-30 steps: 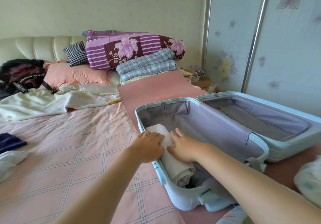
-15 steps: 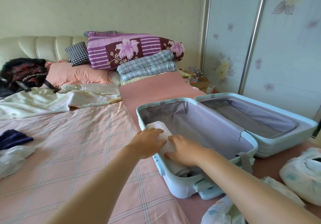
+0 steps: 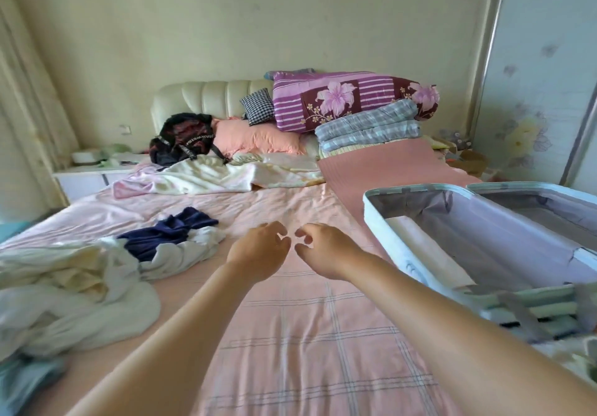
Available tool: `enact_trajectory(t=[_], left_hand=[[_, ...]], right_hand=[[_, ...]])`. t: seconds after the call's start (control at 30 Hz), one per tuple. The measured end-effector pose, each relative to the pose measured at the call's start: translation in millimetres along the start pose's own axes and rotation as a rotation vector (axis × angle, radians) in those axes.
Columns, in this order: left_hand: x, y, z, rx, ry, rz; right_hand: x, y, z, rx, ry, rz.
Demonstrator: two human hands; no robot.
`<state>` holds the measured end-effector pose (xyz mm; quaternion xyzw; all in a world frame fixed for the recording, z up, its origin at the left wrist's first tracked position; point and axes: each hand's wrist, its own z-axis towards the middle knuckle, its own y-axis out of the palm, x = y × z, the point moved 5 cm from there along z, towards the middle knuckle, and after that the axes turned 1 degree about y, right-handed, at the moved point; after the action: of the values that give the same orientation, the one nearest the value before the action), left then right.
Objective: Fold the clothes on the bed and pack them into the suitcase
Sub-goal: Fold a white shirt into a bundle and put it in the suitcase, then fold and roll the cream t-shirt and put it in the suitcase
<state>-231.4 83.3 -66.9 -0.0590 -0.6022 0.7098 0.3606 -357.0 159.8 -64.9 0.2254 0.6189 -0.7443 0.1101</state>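
The left hand (image 3: 258,254) and the right hand (image 3: 326,251) are stretched out side by side above the bed (image 3: 290,335), close to each other but not touching. Both hands are empty, with the fingers loosely curled and nothing between them. Under them lies the pink checked sheet of the bed. To the left of the left hand, a dark blue garment (image 3: 168,231) lies crumpled on top of a white garment (image 3: 184,254), and nearer to the camera a bigger heap of white and cream clothes (image 3: 64,293) lies unfolded on the sheet. To the right of the right hand the light blue suitcase (image 3: 387,247) lies open on the bed, both halves showing a grey lining. Inside its near half, a folded white garment (image 3: 429,254) lies along the left wall. At the head of the bed there are a pink pillow (image 3: 258,137), a black bag (image 3: 184,137) and a purple flowered quilt (image 3: 349,99) on a folded grey checked blanket (image 3: 368,128).
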Motion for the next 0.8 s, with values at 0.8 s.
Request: enact_trajectory(t=[0.8], left_hand=[[-445.5, -143.8, -130.2, 0.085, -0.568, 0.308]], right_hand=[[-366.5, 299.8, 155.5, -0.212, -0.39, -0.183]])
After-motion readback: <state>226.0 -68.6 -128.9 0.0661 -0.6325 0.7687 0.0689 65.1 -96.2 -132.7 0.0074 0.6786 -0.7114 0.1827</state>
